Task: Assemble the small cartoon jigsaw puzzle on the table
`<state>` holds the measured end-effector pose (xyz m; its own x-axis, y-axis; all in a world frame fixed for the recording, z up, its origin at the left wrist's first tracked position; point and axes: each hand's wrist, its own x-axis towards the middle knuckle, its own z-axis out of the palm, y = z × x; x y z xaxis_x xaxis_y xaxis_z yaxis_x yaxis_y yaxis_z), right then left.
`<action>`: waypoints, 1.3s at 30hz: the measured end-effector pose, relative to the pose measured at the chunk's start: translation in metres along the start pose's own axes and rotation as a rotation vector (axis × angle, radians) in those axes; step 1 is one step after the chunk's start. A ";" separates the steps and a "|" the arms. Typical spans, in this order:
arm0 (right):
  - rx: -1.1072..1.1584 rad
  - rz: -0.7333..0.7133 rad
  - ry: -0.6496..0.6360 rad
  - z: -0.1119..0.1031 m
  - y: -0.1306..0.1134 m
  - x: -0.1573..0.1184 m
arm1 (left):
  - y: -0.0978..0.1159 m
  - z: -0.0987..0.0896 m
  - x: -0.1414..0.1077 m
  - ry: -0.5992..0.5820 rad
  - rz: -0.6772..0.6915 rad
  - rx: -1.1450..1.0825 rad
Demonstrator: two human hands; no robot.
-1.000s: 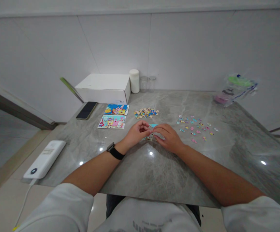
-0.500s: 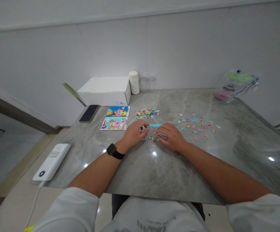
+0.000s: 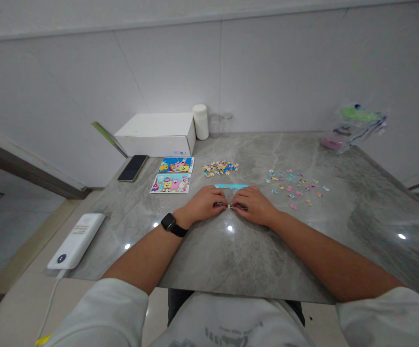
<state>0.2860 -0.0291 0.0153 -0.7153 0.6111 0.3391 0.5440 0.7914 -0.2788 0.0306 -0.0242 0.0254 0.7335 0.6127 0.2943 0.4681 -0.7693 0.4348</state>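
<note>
My left hand (image 3: 208,202), with a black watch (image 3: 168,222) on its wrist, is closed with thumb and fingers on jigsaw puzzle pieces (image 3: 219,204) at the table's middle. Facing it, my right hand (image 3: 253,204) pinches more puzzle pieces, largely covered by its fingers. A small bit of puzzle (image 3: 230,206) shows between the two sets of fingertips; whether the two parts are joined I cannot tell. Just beyond the hands lies a light blue strip of joined puzzle pieces (image 3: 231,186).
Loose pieces (image 3: 291,185) lie scattered at right; a pile of pieces (image 3: 219,168) sits behind my hands. Two picture cards (image 3: 170,183), a phone (image 3: 133,168), a white box (image 3: 155,130), a white bottle (image 3: 201,123), glasses (image 3: 220,126), a plastic bag (image 3: 354,127) and a power bank (image 3: 77,241) surround them.
My left hand has come down and right, closing on the puzzle pieces from its raised, parted pinch. The fingertips of both hands are now closer together, and more of the blue strip shows.
</note>
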 end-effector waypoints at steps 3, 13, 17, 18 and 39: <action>-0.010 -0.006 -0.009 0.001 0.000 0.000 | -0.001 0.000 0.000 -0.022 -0.017 -0.021; -0.037 -0.022 -0.027 0.001 0.000 0.000 | 0.000 0.003 0.001 -0.025 -0.057 -0.076; -0.028 -0.027 -0.016 0.003 0.002 -0.001 | 0.002 0.003 0.001 -0.028 -0.053 -0.035; -0.025 -0.028 -0.016 0.003 0.002 -0.001 | 0.002 0.004 0.001 -0.022 -0.048 -0.041; -0.043 0.039 -0.050 -0.006 0.007 -0.001 | 0.005 0.009 -0.001 -0.014 -0.035 -0.074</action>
<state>0.2931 -0.0244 0.0182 -0.7133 0.6410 0.2835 0.5896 0.7674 -0.2518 0.0371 -0.0305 0.0195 0.7243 0.6360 0.2662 0.4563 -0.7316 0.5065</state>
